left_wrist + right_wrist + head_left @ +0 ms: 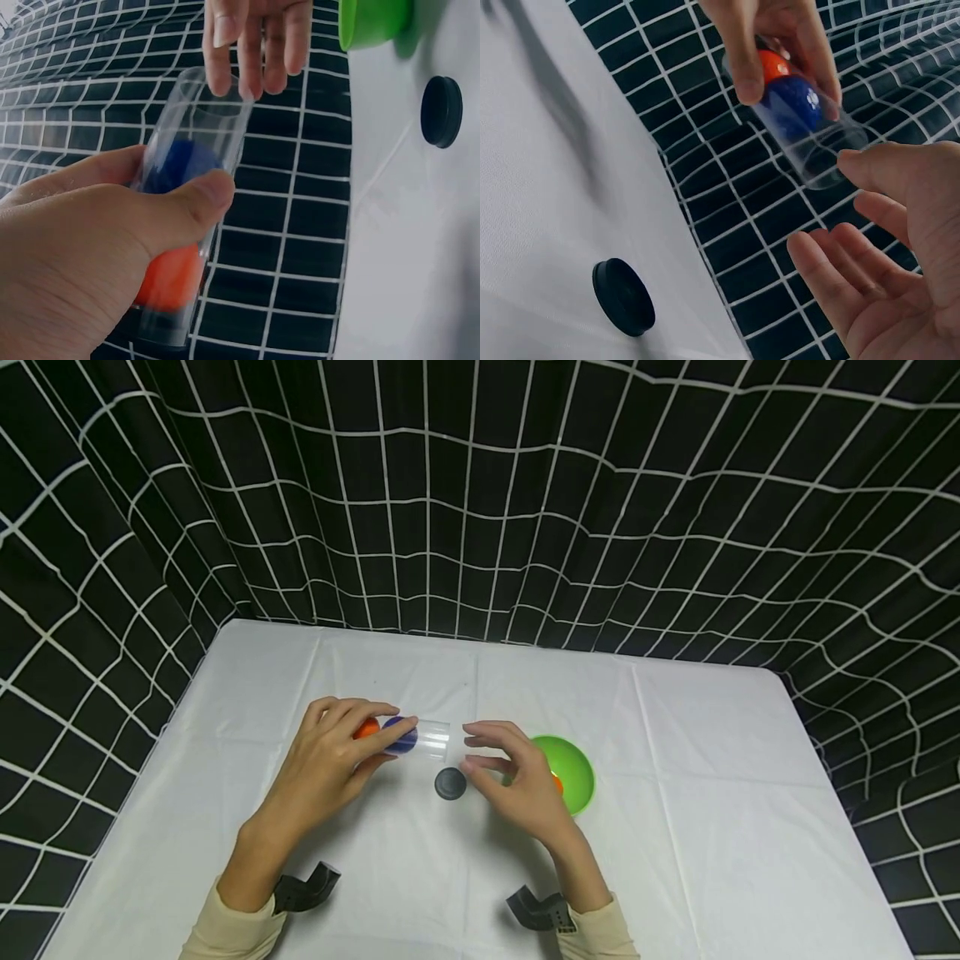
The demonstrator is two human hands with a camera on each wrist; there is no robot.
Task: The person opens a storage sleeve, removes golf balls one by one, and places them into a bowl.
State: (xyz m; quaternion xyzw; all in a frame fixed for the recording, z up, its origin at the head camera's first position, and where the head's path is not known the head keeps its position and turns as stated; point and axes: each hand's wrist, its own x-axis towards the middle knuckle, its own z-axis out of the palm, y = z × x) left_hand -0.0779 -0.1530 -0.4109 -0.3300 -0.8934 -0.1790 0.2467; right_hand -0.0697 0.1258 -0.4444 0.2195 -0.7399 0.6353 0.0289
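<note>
My left hand (341,752) grips a clear plastic tube (427,739) held on its side above the table. Inside it sit an orange ball (367,728) and a blue ball (403,735); the wrist views show the tube (196,172) (810,142) with the blue ball (180,161) (795,105) nearer the open end and the orange ball (171,277) (771,66) behind it. My right hand (502,768) hovers at the tube's open end, fingers loosely spread and holding nothing. A black round cap (451,783) lies on the white table below the tube.
A green bowl (572,768) stands right of my right hand, with something orange showing in it. The white tablecloth (712,827) is bordered by a black curtain with a white grid (525,510) on three sides.
</note>
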